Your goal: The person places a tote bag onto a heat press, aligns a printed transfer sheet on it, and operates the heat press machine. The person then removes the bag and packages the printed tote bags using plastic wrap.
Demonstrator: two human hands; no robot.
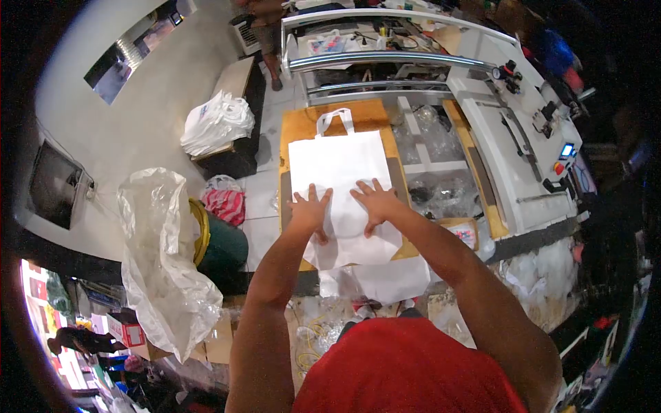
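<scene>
White bag (337,160) spread flat, two palms on it

Left grip (310,208) and right grip (377,205): both spread wide, palms down, nothing clasped. They rest on the bag's near half, side by side and apart, fabric between. Left arm (267,275) comes almost straight forward; right arm (454,268) angles in from the side, elbow flared, reach long.

Step in hand, by my reading: smoothing or holding the fabric flat. Next move calls for light, even pressure, so the cloth stays square when the palms shift or lift.

Bag lies on a tan board (295,124), handle (323,122) pointing away from the body. Nearer in, a white piece (379,279) hangs past the board's edge; whether separate, cannot tell.

Right: white machine (492,162), lit screen (567,150). Left: green bin (226,241), plastic sack (165,255); farther off, piled white bags (217,124) on a low table (237,79).
</scene>
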